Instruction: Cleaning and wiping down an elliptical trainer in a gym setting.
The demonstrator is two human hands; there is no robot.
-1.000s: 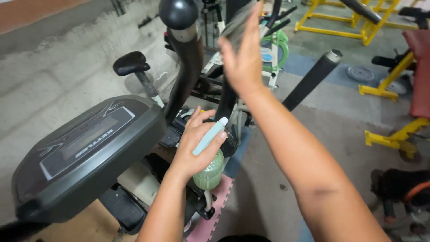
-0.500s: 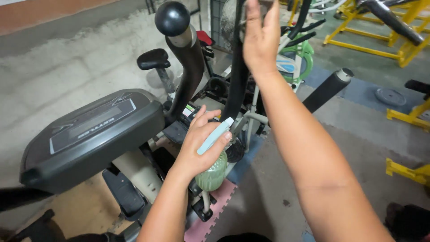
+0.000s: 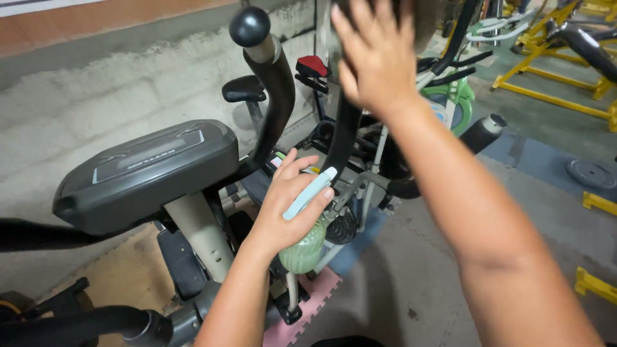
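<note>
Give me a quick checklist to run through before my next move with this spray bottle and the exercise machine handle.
1. Left hand has a firm hold on the green spray bottle: ok, fingers wrapped round its neck.
2. Finger on the pale blue trigger: ok, it lies across the fingers.
3. Nozzle direction: cannot tell, hidden behind the hand.
4. Right hand on the upright black handle: ok, palm pressed against its upper part.
5. Cloth under the right hand: cannot tell, something grey and blurred shows there.
6. Console out of the hands' way: ok, it sits to the left, apart from both.
</note>
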